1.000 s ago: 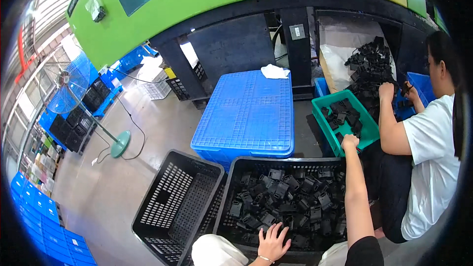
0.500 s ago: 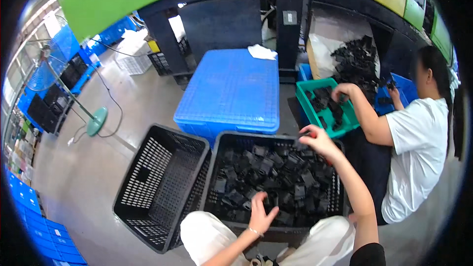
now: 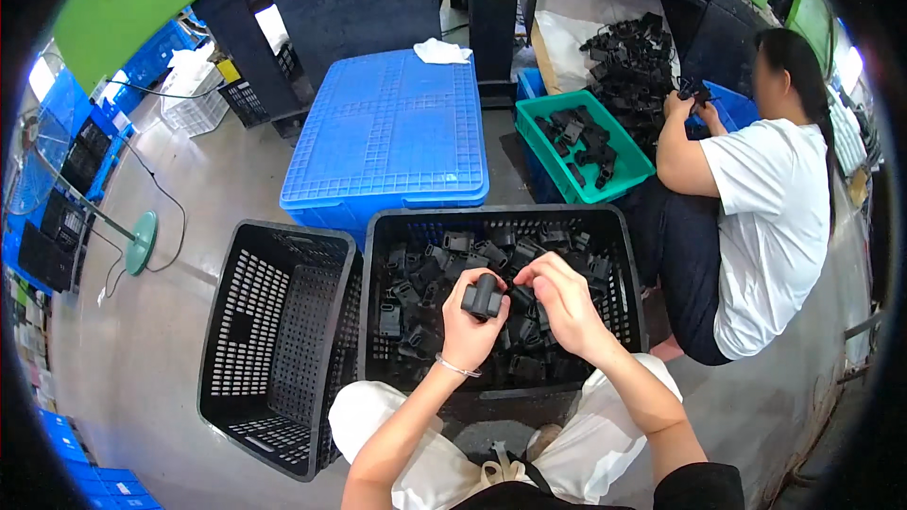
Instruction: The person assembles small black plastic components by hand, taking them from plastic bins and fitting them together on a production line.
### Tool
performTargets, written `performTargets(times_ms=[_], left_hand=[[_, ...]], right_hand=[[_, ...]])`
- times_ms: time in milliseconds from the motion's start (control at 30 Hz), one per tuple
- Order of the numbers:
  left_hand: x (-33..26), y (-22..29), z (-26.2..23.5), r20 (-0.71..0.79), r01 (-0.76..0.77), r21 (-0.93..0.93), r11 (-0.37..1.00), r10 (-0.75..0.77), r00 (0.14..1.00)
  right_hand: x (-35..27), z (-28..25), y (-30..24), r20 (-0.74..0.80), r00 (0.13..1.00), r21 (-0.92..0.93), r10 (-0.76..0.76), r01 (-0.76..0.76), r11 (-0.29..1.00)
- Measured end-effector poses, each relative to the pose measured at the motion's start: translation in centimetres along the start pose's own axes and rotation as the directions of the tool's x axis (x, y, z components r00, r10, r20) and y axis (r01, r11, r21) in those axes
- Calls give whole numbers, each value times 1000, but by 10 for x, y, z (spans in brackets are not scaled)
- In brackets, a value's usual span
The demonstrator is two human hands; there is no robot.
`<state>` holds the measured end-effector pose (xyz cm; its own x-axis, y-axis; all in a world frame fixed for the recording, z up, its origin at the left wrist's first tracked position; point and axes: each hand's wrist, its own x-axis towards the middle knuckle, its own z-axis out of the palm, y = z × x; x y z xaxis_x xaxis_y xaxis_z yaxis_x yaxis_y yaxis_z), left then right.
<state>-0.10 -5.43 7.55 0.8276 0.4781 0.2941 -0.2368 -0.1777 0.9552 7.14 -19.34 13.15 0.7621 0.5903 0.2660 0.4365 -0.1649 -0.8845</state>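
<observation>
My left hand point(image 3: 465, 332) grips a black moulded plastic part point(image 3: 485, 297), raised above a black crate point(image 3: 635, 269). Close beside it on the right, my right hand point(image 3: 565, 310) has its fingers drawn together in a pinch; whatever they hold is hidden. Many similar black plastic parts point(image 3: 406, 293) lie loose in the crate in front of my knees.
Left of the crate stands a second black perforated crate point(image 3: 307, 340), its bottom showing. A lidded blue bin point(image 3: 387, 132) lies beyond. At right a seated person point(image 3: 770, 217) handles black parts near a green tray point(image 3: 624, 170). A fan stand point(image 3: 142, 241) is far left.
My left hand has lifted a part out of the crate. My right hand has come down and left from the crate's far right corner to beside it. The co-worker's hand has left the green tray.
</observation>
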Motion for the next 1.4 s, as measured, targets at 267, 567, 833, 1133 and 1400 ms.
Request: performTargets(times_ms=[267,567,833,1133,1400], left_hand=[[-23,-10,-6,205,101,-230,968,-53,977],[-23,-1,-11,316,483,-57,874,-443,839],[-33,-5,-4,324,399,-119,909,-344,881],[-34,2,0,296,298,-174,939,-239,925],[-38,-1,8,229,208,-76,975,-186,955]], right_hand=[[-18,4,1,115,971,-145,-208,223,964],[-20,4,8,128,966,-270,-225,252,929],[-24,17,16,42,965,-338,-260,259,905],[-27,17,13,9,975,-358,-222,211,909],[-29,20,22,-55,975,-354,-215,182,917]])
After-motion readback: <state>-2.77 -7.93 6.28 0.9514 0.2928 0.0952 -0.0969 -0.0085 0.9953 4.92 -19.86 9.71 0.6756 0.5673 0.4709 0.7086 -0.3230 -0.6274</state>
